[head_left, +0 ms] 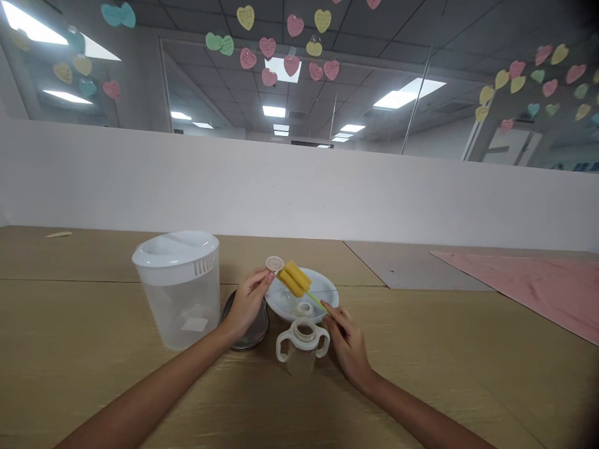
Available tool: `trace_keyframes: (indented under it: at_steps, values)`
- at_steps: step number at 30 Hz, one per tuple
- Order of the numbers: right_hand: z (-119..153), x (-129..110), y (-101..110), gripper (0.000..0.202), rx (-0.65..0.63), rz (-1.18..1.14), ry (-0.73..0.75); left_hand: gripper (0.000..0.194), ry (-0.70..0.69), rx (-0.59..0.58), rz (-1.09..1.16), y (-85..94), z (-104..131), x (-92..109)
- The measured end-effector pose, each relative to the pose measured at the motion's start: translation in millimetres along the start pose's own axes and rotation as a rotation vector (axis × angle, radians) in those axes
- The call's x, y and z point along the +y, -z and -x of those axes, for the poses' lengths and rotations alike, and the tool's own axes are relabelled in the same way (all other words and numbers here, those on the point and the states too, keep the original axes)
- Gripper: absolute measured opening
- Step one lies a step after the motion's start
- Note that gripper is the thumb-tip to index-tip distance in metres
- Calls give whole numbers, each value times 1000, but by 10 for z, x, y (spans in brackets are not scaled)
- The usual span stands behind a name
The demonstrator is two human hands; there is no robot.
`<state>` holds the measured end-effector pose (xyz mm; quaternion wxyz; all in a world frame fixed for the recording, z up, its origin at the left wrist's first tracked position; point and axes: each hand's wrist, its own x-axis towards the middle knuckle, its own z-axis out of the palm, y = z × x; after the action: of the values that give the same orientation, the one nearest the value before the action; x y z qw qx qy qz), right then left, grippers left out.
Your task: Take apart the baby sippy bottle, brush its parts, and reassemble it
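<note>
My left hand (250,299) pinches a small round whitish disc (274,264) by its edge. In my right hand (345,340) is the thin green handle of a sponge bottle brush (294,279), whose yellow sponge head touches or nearly touches the disc. Both are held up over a white plate (327,292). A small translucent ring-shaped part (304,310) shows at the plate's near side. Closer to me, a clear baby cup (302,355) with two white side handles stands upright, its top uncovered, between my hands.
A tall translucent bucket (180,312) with a white lid stands at left. Beside it, partly behind my left hand, lies a dark round metal tray (255,330). A pink cloth (538,287) and a grey sheet (412,268) cover the right back of the table. A white wall (290,187) rises behind.
</note>
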<state>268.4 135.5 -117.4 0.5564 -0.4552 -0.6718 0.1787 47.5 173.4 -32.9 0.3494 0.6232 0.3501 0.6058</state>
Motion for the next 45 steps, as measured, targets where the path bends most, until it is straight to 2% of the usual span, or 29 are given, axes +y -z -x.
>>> trace_keyframes:
  at_steps: [7, 12, 18, 24, 29, 31, 34, 37, 39, 45]
  values:
    - [20, 23, 22, 31, -53, 3, 65, 38, 19, -5, 33, -11, 21, 22]
    - [5, 54, 30, 31, 81, -61, 17, 37, 47, 22, 49, 2, 24, 51]
    - [49, -27, 32, 29, -69, 52, 218, 42, 103, 2, 93, -1, 30, 66]
    - [53, -37, 24, 29, 72, -66, 187, 36, 106, 21, 50, 16, 29, 104]
    - [11, 24, 6, 31, 90, -75, 78, 33, 62, -149, -235, 157, -78, 60]
    - [-6, 36, 6, 32, 119, -82, 34, 29, -5, -212, -460, 263, -137, 70]
    - [-20, 41, 9, 32, 130, -106, 4, 22, -99, -349, -920, 418, -196, 95]
    - [-23, 48, 10, 33, 125, -115, -6, 25, -29, -428, -1283, 492, -195, 51]
    - [-25, 58, 11, 33, 131, -112, -7, 25, 15, -409, -1361, 495, -172, -35]
    - [-37, 89, 17, 36, 124, -98, -31, 23, 76, -386, -1331, 457, -104, -336]
